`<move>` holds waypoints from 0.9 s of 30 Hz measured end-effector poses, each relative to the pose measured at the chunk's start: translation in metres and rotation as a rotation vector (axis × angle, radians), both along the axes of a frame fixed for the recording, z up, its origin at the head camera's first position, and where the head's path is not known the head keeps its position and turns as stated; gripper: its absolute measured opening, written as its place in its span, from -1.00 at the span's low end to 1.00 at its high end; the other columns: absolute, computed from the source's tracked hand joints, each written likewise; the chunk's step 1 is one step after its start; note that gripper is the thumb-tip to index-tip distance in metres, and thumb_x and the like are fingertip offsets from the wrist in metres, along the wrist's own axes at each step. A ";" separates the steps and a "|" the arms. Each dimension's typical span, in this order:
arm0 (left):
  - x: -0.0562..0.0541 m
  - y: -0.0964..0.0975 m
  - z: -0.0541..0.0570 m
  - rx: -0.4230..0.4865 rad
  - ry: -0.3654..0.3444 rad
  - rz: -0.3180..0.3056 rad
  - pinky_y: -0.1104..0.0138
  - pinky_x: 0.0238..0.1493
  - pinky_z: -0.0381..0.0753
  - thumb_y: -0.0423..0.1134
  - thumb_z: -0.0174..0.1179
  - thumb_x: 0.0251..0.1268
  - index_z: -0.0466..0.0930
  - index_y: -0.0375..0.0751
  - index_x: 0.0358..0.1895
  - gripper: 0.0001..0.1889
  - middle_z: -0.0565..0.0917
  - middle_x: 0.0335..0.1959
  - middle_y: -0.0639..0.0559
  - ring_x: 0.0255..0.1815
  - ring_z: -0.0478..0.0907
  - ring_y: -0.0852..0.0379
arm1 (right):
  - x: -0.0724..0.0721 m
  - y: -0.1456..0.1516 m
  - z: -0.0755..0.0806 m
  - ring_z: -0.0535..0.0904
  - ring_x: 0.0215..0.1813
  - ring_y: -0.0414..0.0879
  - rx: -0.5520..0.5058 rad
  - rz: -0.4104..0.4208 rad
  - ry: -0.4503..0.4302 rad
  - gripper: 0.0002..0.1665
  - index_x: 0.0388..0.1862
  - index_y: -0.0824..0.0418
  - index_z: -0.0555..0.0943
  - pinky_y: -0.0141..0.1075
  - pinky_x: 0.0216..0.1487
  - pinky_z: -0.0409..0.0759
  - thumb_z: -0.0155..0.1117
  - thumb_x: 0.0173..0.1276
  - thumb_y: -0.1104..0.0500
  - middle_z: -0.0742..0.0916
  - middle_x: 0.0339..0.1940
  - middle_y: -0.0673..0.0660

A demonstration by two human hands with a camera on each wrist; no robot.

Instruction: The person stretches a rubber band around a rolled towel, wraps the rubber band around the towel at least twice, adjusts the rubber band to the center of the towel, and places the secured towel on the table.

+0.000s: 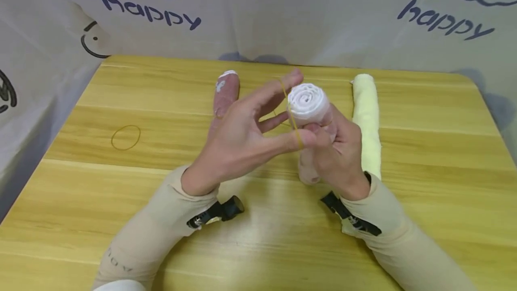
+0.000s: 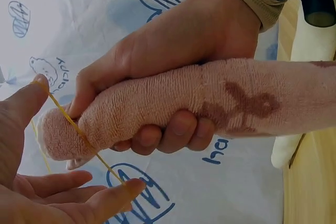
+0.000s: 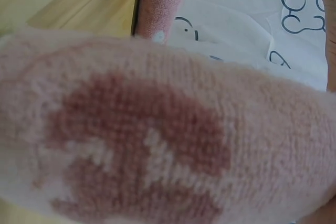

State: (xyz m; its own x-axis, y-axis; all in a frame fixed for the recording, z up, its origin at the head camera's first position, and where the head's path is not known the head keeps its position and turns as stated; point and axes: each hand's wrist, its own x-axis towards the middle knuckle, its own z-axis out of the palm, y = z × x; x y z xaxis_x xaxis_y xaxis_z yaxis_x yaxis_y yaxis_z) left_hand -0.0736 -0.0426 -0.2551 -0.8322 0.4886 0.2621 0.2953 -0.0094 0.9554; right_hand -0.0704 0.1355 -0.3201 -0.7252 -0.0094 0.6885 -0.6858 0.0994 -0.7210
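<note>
My right hand point(image 1: 341, 156) grips a tightly rolled pale pink towel point(image 2: 157, 98), its white spiral end tilted up toward the head camera. A darker pink pattern marks the roll's side, which fills most of the right wrist view. A thin yellow rubber band point(image 1: 294, 122) is stretched over the spread thumb and fingers of my left hand point(image 1: 242, 138). In the left wrist view, one strand of the band crosses the roll near its end, and that hand's fingers stand around the end. Whether the band encircles the roll is hard to tell.
A second rubber band point(image 1: 139, 138) lies on the wooden table point(image 1: 101, 201) at the left. A darker pink rolled towel point(image 1: 227, 89) lies behind my left hand, partly hidden. To the right is a pale yellow rolled towel point(image 1: 366, 116). A printed white cloth point(image 1: 262, 21) hangs behind the table.
</note>
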 end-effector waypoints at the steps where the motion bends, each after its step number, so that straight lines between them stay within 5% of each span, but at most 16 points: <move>1: 0.000 0.000 0.001 0.002 -0.008 0.002 0.31 0.45 0.51 -0.45 0.47 0.19 0.38 -0.28 0.49 -0.23 0.29 0.65 -0.01 0.62 0.31 0.12 | 0.000 0.001 0.000 0.54 -0.28 -0.32 0.016 0.012 -0.002 -0.43 -0.22 0.58 0.58 -0.47 -0.18 0.54 0.15 0.58 -0.01 0.69 -0.26 -0.27; 4: 0.001 0.001 0.003 -0.003 -0.009 0.017 0.35 0.44 0.52 -0.48 0.48 0.15 0.38 -0.29 0.49 -0.21 0.35 0.61 -0.04 0.57 0.41 0.11 | 0.001 0.002 0.000 0.55 -0.27 -0.34 0.067 0.039 -0.013 -0.15 -0.17 0.56 0.62 -0.49 -0.20 0.54 0.18 0.49 -0.33 0.71 -0.24 -0.26; 7: 0.002 0.000 0.003 -0.027 0.025 0.038 0.36 0.43 0.53 -0.43 0.52 0.12 0.38 -0.28 0.50 -0.18 0.40 0.58 -0.06 0.53 0.46 0.13 | 0.001 0.004 0.000 0.52 -0.31 -0.34 0.134 0.040 -0.011 -0.08 -0.20 0.52 0.63 -0.50 -0.28 0.51 0.13 0.42 -0.42 0.69 -0.31 -0.16; 12: 0.002 -0.001 0.004 -0.045 0.087 0.061 0.38 0.36 0.59 -0.39 0.56 0.08 0.58 -0.33 0.24 -0.40 0.56 0.45 -0.12 0.45 0.54 0.14 | -0.001 0.006 -0.001 0.46 -0.41 -0.34 0.229 0.026 0.025 -0.19 -0.33 0.43 0.59 -0.49 -0.43 0.40 0.10 0.50 -0.36 0.61 -0.51 0.09; 15: 0.001 -0.002 0.004 -0.028 0.091 0.056 0.36 0.32 0.64 -0.42 0.56 0.06 0.62 -0.36 0.00 -0.58 0.65 0.30 -0.15 0.40 0.59 0.16 | -0.001 0.007 -0.001 0.45 -0.44 -0.33 0.304 0.004 0.049 -0.24 -0.37 0.37 0.59 -0.49 -0.45 0.41 0.06 0.55 -0.34 0.61 -0.55 0.13; 19: 0.000 -0.004 0.003 -0.044 0.097 0.071 0.33 0.20 0.71 -0.39 0.59 0.02 0.63 -0.32 -0.09 -0.61 0.73 0.17 -0.11 0.27 0.67 0.19 | -0.001 0.008 0.000 0.46 -0.45 -0.30 0.390 -0.011 0.074 -0.25 -0.33 0.34 0.63 -0.50 -0.42 0.45 0.01 0.58 -0.33 0.64 -0.54 0.12; 27: -0.007 -0.005 -0.003 -0.237 0.198 0.124 0.37 -0.10 0.68 -0.15 0.61 0.05 0.75 -0.05 -0.18 -0.72 0.81 -0.16 0.13 -0.15 0.70 0.31 | -0.003 0.010 -0.004 0.64 -0.33 -0.10 0.569 -0.073 0.203 -0.31 -0.16 0.38 0.68 -0.24 -0.28 0.69 -0.03 0.64 -0.23 0.77 -0.34 0.22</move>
